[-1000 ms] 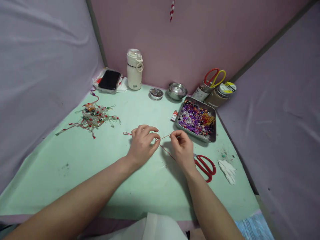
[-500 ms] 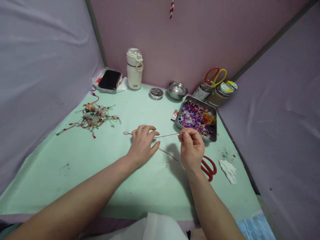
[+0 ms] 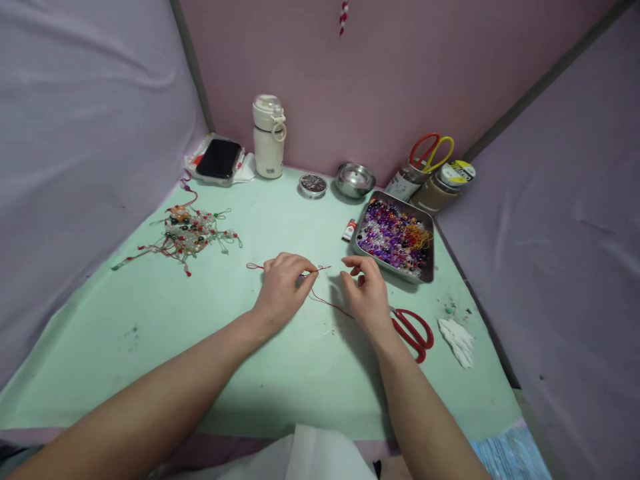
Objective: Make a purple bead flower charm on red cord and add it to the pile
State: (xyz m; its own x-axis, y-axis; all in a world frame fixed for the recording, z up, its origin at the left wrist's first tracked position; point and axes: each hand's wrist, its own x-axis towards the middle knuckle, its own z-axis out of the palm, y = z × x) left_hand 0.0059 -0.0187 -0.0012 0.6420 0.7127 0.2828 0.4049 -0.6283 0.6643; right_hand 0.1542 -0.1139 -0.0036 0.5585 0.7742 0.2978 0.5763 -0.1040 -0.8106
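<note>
1. Left hand [image 3: 284,290]: forearm enters at lower left and slants up to the right; back of hand upward, knuckles arched, wrist low over the pale green table cover [image 3: 300,380].
2. Left fingers: thumb and index tips pinched together on a thin red cord [image 3: 327,303]; the other fingers curl beneath and are partly hidden.
3. Cord position: mid-table, under and about the left hand. A looped end emerges beyond the knuckles; a short end projects past the pinch; a longer tail slants toward the right wrist.
4. Right hand [image 3: 366,293]: forearm rises steeply from lower right, tilting left. Thumb and index are parted, gap facing the left hand; remaining fingers bent. The two hands are near, not touching.
5. Near the right hand: red-handled scissors [image 3: 427,333] beside the wrist, partly covered; metal tray [image 3: 431,267] of beads just beyond.
</note>
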